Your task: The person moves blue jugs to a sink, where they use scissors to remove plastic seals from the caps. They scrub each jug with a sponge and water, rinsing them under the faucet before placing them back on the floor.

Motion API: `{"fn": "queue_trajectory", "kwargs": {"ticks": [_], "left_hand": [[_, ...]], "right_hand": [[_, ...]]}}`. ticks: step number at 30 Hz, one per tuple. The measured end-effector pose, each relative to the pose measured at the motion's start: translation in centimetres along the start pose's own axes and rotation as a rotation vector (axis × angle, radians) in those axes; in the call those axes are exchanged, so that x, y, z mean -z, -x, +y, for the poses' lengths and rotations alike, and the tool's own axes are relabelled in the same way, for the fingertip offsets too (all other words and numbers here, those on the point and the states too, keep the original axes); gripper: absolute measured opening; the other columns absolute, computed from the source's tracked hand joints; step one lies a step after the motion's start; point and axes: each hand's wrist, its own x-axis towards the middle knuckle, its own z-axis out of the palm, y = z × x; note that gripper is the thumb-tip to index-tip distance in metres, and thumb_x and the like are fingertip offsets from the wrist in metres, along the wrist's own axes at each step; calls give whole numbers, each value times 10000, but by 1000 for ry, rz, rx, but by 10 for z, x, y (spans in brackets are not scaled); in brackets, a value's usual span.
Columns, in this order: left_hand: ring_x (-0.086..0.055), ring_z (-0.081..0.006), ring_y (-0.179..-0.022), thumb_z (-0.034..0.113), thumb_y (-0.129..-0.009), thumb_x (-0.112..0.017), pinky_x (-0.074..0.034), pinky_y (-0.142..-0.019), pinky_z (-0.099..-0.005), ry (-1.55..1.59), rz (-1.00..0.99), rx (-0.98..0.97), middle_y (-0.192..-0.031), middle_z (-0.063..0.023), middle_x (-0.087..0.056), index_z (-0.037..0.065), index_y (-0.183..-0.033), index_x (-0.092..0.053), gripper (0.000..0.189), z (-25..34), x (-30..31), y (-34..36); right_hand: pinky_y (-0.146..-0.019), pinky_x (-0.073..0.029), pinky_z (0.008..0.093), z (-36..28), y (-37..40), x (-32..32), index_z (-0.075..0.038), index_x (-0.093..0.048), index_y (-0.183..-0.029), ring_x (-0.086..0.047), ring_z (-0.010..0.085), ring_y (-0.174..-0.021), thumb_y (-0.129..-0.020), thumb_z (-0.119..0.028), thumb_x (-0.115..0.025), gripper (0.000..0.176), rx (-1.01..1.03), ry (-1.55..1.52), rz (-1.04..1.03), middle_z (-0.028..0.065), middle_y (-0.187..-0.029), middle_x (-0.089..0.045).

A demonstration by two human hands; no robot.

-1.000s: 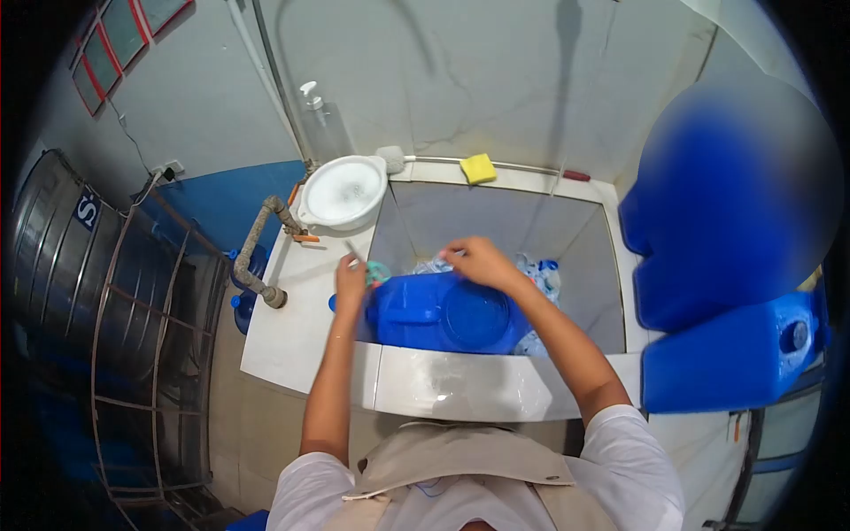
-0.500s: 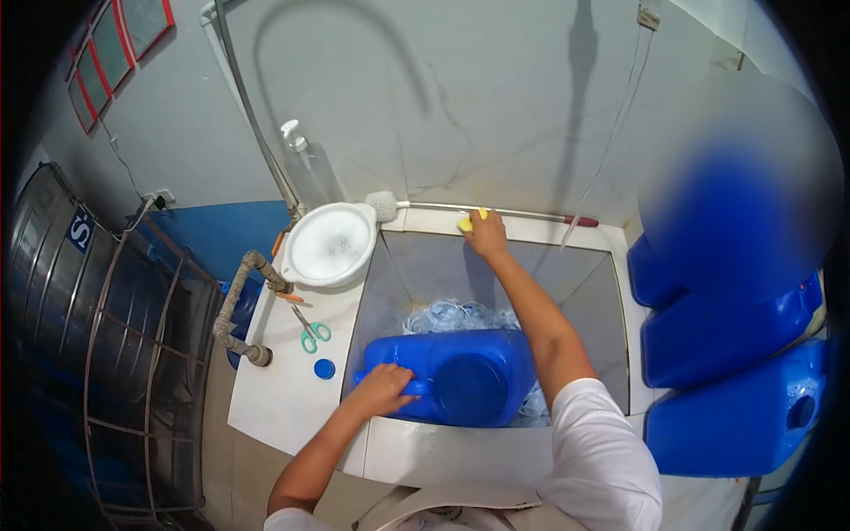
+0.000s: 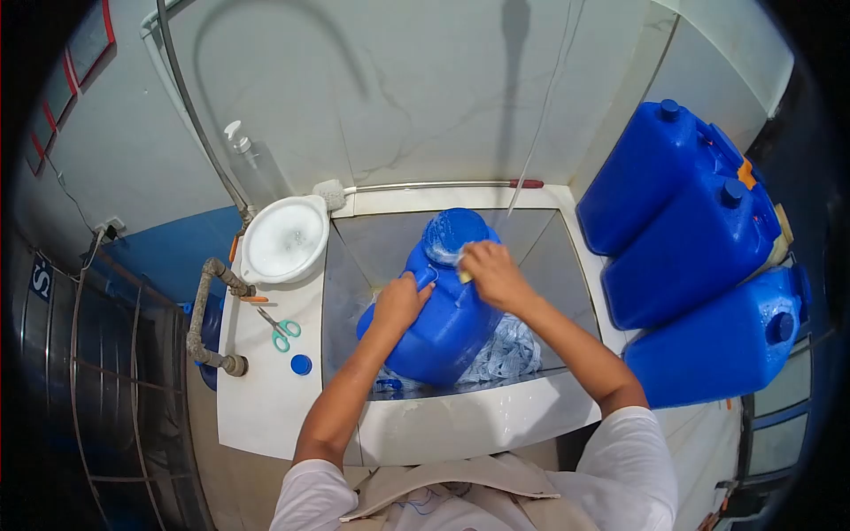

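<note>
A blue plastic water jug (image 3: 443,341) is tilted in the grey sink (image 3: 558,283), its wide round cap (image 3: 460,232) toward the back wall and wet with suds. My left hand (image 3: 398,301) is closed around the jug's handle. In my right hand (image 3: 496,276) is a yellow sponge (image 3: 465,273), mostly hidden by the fingers, pressed against the jug beside the cap. Pale bluish-white crumpled pieces (image 3: 505,352) lie in the sink under and beside the jug.
Left on the counter are a white basin of suds (image 3: 285,239), green-handled scissors (image 3: 281,330) and a small blue cap (image 3: 301,365). Behind the sink lies a long-handled brush (image 3: 425,186); a pump bottle (image 3: 257,164) stands near the pipe. Several blue jugs (image 3: 682,257) stand at right.
My right hand has brought the sponge from the back ledge to the jug. The jug has turned, its wide cap swinging toward the back wall, with my left hand still on the handle.
</note>
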Motion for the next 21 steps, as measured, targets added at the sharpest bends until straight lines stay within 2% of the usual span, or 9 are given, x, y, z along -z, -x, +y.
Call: {"fn": "queue_trajectory", "kwargs": {"ticks": [3,6,9,11,12,15,17,19,21], "left_hand": [[-605,-438,-725,421,-830,-592,-478,-668,-503,29,25,36,-757,-274,-615,-47,-838,-562,469,11,2,7],[-608,-436,-722,418,-832,-591,-478,-670,-503,34,-21,0,-744,-286,-610,-59,-851,-563,479,9,1,21],[-620,-416,-683,418,-845,-574,-495,-633,-492,-2,30,-75,-720,-271,-615,-41,-826,-546,460,-4,-1,26],[-617,-416,-658,448,-848,-563,-496,-612,-489,2,8,-84,-690,-263,-611,-43,-822,-544,492,-26,0,32],[-617,-416,-658,448,-848,-563,-496,-612,-489,4,11,-75,-690,-263,-611,-43,-822,-544,492,-36,0,38],[-610,-413,-616,490,-834,-568,-494,-569,-484,-20,69,-177,-638,-248,-599,-36,-804,-534,528,-58,2,56],[-604,-401,-581,520,-821,-573,-488,-530,-476,-42,71,-195,-595,-234,-586,-25,-783,-523,549,-64,-1,62],[-599,-397,-562,522,-821,-573,-483,-508,-470,-58,69,-207,-581,-226,-581,-18,-774,-517,544,-77,-5,80],[-594,-393,-543,523,-821,-573,-478,-486,-465,-81,58,-218,-566,-219,-577,-10,-765,-511,540,-88,-9,87]], "right_hand": [[-823,-375,427,29,-20,0,-53,-534,-902,-481,310,-982,-765,-46,-512,138,-216,-48,-74,125,-1037,-534],[-829,-381,429,31,-37,-19,-49,-545,-917,-486,320,-978,-775,-68,-519,146,-394,49,26,130,-1027,-540],[-858,-393,427,-3,-50,-22,-39,-556,-984,-499,325,-1018,-791,-114,-537,208,-281,155,-121,143,-1068,-548],[-897,-404,407,-24,-48,-23,-36,-586,-1006,-528,296,-1045,-837,-219,-537,254,175,-26,-132,128,-1098,-571],[-912,-404,406,-29,-47,-15,-40,-595,-1017,-544,297,-1054,-826,-219,-545,266,270,-120,-254,140,-1112,-581],[-899,-410,403,-13,-56,-30,-51,-608,-1005,-545,286,-1047,-801,-215,-562,265,87,-6,-181,135,-1112,-580],[-864,-421,389,-38,-59,-20,-52,-613,-945,-550,286,-993,-766,-185,-559,230,-16,1,-268,131,-1058,-589],[-812,-432,380,-68,-43,-25,-52,-605,-889,-554,291,-910,-738,-154,-543,192,253,52,-281,131,-960,-595],[-784,-433,377,-75,-40,-24,-54,-595,-857,-547,291,-872,-728,-136,-529,167,319,-50,-289,131,-905,-583]]}}
